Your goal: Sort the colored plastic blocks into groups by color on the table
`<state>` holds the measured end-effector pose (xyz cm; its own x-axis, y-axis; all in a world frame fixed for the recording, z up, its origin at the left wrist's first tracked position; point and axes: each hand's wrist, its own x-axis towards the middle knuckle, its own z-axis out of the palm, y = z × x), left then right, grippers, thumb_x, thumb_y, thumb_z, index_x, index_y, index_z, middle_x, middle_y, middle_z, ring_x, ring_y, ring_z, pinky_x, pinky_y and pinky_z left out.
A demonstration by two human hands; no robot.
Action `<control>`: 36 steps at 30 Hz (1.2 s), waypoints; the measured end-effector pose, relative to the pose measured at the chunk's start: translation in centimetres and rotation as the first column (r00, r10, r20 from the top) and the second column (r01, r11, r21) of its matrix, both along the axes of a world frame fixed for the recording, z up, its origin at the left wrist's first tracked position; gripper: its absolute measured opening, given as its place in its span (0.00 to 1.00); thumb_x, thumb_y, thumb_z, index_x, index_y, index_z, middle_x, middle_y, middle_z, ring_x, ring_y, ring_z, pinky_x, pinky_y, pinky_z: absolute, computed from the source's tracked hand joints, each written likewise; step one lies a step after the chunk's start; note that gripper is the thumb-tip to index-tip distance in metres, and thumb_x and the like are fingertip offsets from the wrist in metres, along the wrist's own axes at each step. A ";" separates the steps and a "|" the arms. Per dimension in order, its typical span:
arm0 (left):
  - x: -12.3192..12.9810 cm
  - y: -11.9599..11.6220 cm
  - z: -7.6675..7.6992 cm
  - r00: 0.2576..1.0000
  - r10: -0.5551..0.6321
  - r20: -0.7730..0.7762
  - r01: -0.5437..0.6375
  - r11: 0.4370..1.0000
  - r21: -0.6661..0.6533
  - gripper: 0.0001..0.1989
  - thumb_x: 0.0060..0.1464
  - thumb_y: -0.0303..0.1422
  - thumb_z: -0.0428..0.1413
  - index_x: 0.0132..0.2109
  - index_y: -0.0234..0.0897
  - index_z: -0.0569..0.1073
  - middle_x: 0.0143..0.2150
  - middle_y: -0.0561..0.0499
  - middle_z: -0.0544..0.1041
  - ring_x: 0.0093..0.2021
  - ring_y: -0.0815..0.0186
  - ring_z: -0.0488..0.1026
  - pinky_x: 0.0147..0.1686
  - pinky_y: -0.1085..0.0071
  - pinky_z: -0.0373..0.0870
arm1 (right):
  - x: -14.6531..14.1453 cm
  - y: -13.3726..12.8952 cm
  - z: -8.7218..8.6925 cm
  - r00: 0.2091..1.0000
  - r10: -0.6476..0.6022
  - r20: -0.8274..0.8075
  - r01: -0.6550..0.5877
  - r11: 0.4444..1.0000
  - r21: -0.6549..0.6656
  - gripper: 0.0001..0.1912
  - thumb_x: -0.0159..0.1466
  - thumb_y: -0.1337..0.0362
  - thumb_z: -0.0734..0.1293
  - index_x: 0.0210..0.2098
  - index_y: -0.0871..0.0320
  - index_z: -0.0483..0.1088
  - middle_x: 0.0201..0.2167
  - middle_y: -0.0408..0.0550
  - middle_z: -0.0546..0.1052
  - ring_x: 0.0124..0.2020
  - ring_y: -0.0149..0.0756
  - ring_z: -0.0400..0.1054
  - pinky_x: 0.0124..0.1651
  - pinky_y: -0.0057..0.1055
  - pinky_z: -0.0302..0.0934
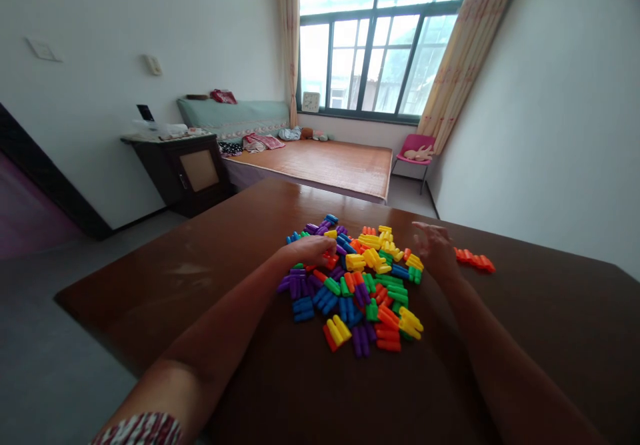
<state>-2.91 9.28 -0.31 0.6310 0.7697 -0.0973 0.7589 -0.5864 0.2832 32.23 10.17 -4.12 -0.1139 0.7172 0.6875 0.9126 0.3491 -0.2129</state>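
Coloured blocks (373,258) lie well apart from the desk's (200,258) left edge; left hand (315,250) among them, grip unclear; right hand (436,248), grip loosely parted, beside orange blocks (475,260)

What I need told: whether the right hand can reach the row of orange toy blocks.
Probably yes: the row of orange toy blocks lies just right of the right hand, with nothing visible between, though that hand points away.

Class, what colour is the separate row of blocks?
The row of blocks is orange-red, clearest in the head view.
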 end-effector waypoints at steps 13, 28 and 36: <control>2.4 -0.2 -0.6 0.577 0.207 0.790 0.386 0.783 -0.487 0.30 0.44 0.34 0.68 0.52 0.37 0.64 0.44 0.47 0.75 0.37 0.70 0.73 0.36 0.71 0.69 | -8.9 -5.3 4.0 0.645 0.679 -0.350 -0.762 0.539 -0.358 0.20 0.65 0.57 0.65 0.56 0.49 0.70 0.63 0.54 0.63 0.49 0.38 0.69 0.42 0.34 0.71; 2.7 -0.9 1.2 0.491 0.375 0.787 0.061 0.886 -0.460 0.37 0.48 0.44 0.65 0.60 0.34 0.64 0.42 0.45 0.78 0.43 0.60 0.76 0.39 0.68 0.72 | 3.1 -0.1 2.2 0.939 0.064 -0.338 -0.177 0.932 -0.315 0.24 0.62 0.66 0.65 0.58 0.56 0.66 0.48 0.53 0.77 0.45 0.39 0.72 0.49 0.37 0.67; 0.3 1.1 2.7 0.542 0.385 0.747 -0.038 0.899 -0.436 0.34 0.46 0.47 0.65 0.56 0.33 0.69 0.39 0.45 0.80 0.40 0.61 0.77 0.36 0.69 0.72 | 10.9 1.3 -3.0 0.850 -0.507 0.141 0.513 0.737 -0.441 0.23 0.67 0.59 0.59 0.61 0.52 0.66 0.55 0.54 0.73 0.59 0.48 0.62 0.54 0.46 0.61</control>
<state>-2.61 10.37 2.42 0.3943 0.9149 0.0866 0.1963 -0.1759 0.9646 43.11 11.46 -7.10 0.3531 0.8935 0.2776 0.9294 -0.3008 -0.2140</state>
